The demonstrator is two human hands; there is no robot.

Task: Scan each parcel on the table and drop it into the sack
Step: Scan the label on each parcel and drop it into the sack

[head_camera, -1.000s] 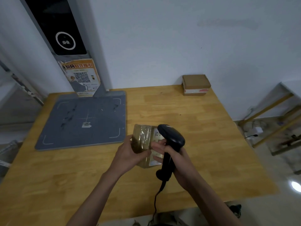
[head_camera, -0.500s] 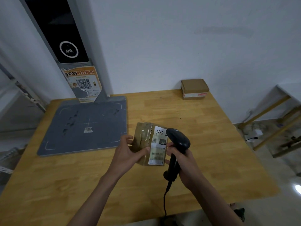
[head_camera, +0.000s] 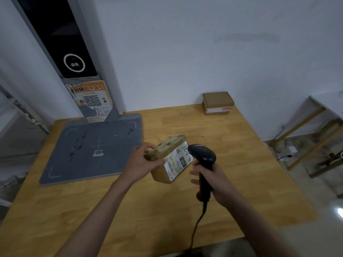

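parcel [head_camera: 168, 160]: small taped box, looks light and stiff, tape maybe slick
left hand [head_camera: 143, 160]: gripping its far-left end
right hand [head_camera: 213, 179]: wrapped round scanner [head_camera: 203, 164]

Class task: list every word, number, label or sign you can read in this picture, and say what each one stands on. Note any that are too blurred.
"060", printed: white label on the parcel held in the left hand.
Handwritten digits on that label: unclear, perhaps "12-2-11".
Small print and code on that label: too blurred.
Orange poster on the kiosk: Chinese headline and QR code, not legible.
Strip on the far box: unreadable.
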